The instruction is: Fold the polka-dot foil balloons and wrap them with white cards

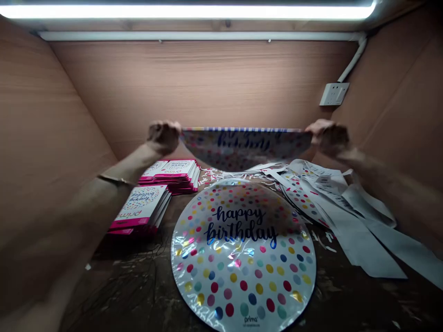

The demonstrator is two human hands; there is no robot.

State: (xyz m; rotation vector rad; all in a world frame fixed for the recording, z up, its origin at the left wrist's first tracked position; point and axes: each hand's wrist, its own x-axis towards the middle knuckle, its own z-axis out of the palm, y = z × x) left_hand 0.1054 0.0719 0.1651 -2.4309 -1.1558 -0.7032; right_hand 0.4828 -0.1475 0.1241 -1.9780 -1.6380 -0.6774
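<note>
Between my two raised hands a foil balloon (247, 147) is stretched, bent along a straight upper fold, its dotted print and blue lettering partly blurred. My left hand (165, 137) is closed on its left end. At the other end my right hand (327, 136) grips the edge, smeared somewhat by motion. Below them lies a flat round foil balloon (242, 263) with "happy birthday" and coloured dots, facing up on the dark table. The held balloon hangs over its far edge, apart from it. Fingertips of both hands are hard to make out.
Stacks of pink and white printed packets (141, 205) stand at the left. More dotted balloons (304, 198) lie at the right, partly under white paper strips (353, 230). Small paper scraps litter the table (131, 281). Wooden panels enclose three sides, with a socket (334, 94) at right.
</note>
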